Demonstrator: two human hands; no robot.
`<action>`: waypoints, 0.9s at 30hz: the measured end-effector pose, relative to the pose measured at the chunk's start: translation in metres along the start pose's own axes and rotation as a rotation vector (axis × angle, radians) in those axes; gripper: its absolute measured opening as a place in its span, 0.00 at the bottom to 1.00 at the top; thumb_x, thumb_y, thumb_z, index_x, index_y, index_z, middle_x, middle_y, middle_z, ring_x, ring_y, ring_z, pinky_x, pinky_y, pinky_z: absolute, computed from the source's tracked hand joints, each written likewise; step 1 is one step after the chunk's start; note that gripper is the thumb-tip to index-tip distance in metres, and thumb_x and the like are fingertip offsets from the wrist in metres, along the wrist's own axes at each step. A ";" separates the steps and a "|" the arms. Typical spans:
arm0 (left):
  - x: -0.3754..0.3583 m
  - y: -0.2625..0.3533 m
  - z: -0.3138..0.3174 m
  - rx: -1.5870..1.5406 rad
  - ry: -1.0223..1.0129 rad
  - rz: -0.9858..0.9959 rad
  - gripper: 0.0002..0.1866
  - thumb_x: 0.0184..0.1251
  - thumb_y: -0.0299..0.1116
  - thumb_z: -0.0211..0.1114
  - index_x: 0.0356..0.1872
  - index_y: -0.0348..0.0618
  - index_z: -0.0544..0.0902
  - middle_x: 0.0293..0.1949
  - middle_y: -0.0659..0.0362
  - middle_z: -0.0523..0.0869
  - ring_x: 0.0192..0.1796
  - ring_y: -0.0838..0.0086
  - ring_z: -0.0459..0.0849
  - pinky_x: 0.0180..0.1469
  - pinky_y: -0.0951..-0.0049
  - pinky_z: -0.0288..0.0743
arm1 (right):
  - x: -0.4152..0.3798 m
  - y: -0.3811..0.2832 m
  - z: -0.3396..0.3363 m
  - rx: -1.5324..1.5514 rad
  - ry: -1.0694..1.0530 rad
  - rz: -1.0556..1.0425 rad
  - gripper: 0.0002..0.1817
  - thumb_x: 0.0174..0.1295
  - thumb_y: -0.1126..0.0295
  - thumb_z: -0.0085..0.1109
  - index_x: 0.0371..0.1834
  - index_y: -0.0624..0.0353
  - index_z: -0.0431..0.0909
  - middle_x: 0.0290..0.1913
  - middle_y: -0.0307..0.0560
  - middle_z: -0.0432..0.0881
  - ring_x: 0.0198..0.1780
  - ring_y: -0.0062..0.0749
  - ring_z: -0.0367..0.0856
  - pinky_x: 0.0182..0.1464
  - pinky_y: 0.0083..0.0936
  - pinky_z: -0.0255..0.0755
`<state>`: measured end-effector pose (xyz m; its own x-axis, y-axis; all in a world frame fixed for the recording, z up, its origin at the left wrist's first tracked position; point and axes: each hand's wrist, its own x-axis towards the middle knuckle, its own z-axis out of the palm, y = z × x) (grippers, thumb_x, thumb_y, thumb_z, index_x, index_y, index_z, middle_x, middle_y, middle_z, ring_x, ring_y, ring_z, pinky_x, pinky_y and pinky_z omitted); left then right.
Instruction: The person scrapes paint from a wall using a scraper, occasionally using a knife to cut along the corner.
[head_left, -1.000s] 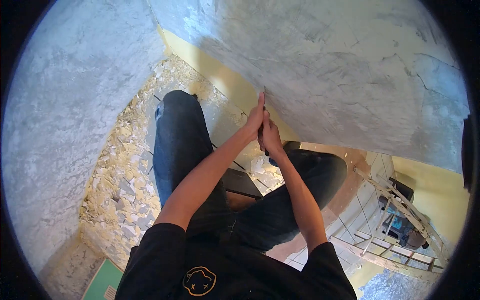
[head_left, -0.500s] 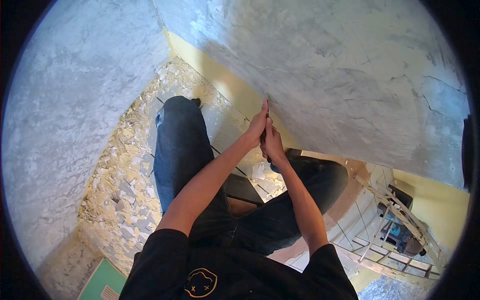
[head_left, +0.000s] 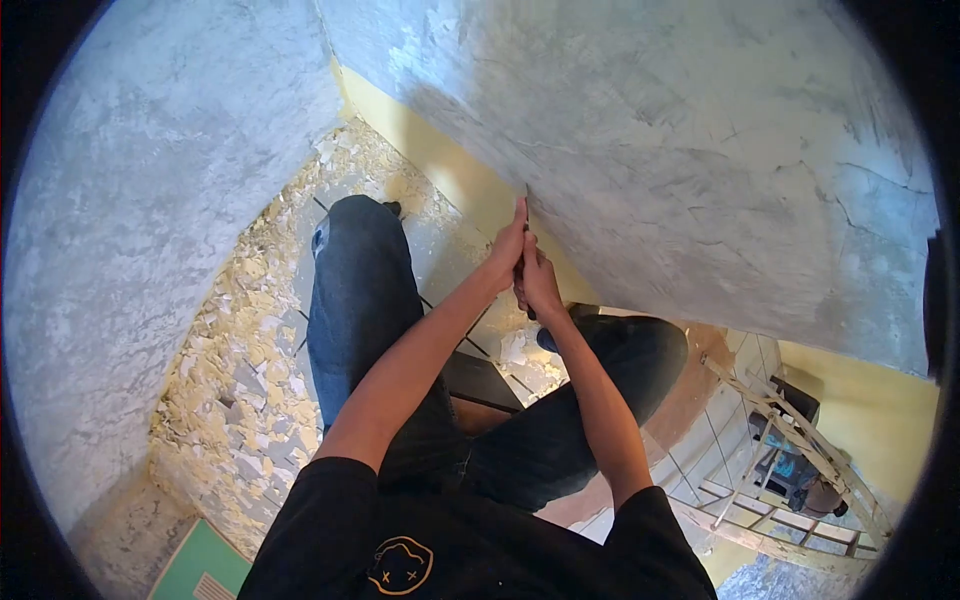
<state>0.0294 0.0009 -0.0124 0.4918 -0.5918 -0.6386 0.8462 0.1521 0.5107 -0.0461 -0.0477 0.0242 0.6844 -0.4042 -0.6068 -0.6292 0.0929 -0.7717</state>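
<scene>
A big gray wall (head_left: 680,150) fills the top and right, with cracks and dark smudges on it, and another gray wall (head_left: 170,180) stands on the left and meets it in a corner. Low down on the big wall runs a yellow strip (head_left: 430,150). The gray floor (head_left: 450,255) comes next, and a wide spread of yellow, white and gray flakes (head_left: 240,390) lies on it, mostly by the left wall. The person's legs in blue jeans (head_left: 360,270) are bent and wide apart, below a black T-shirt (head_left: 480,545) with an orange face drawn on it. Off to the right is a wooden ladder (head_left: 770,400). Behind it is a dark thing (head_left: 800,398) with blue and brown stuff on it or in it; I cannot tell if it is a box or a chair. A green board (head_left: 205,565) with a pale striped patch pokes in at the bottom left. The left hand (head_left: 505,250) and the right hand (head_left: 540,285) are close together, and both are closed around a thin, dark tool (head_left: 526,226). The left is higher up, its thumb along the tool; most of its fingers are hidden. The right is curled around the lower part. The tool's tip is at the big wall, just above the yellow strip.
</scene>
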 end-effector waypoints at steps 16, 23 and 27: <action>-0.008 -0.008 0.002 0.095 -0.080 -0.018 0.33 0.62 0.72 0.47 0.26 0.47 0.72 0.26 0.63 0.73 0.29 0.76 0.72 0.34 0.73 0.68 | -0.016 0.006 -0.003 -0.028 0.071 -0.034 0.38 0.66 0.33 0.28 0.31 0.60 0.71 0.10 0.36 0.62 0.09 0.24 0.61 0.11 0.26 0.57; 0.016 -0.008 -0.001 -0.034 -0.036 0.022 0.32 0.62 0.71 0.48 0.26 0.48 0.70 0.22 0.64 0.69 0.27 0.74 0.73 0.30 0.71 0.68 | 0.009 0.000 -0.005 -0.186 0.097 -0.129 0.37 0.68 0.35 0.27 0.35 0.62 0.73 0.11 0.39 0.65 0.09 0.26 0.65 0.13 0.28 0.60; 0.006 0.014 -0.005 -0.106 -0.002 0.026 0.31 0.63 0.70 0.49 0.23 0.49 0.68 0.20 0.64 0.67 0.24 0.73 0.68 0.32 0.67 0.69 | 0.021 -0.004 0.008 -0.143 0.041 -0.003 0.38 0.67 0.35 0.29 0.36 0.63 0.73 0.12 0.41 0.67 0.09 0.27 0.66 0.13 0.29 0.61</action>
<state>0.0447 0.0030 -0.0118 0.5133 -0.5883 -0.6249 0.8503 0.2500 0.4632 -0.0261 -0.0493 0.0126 0.6729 -0.4410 -0.5939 -0.6751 -0.0381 -0.7367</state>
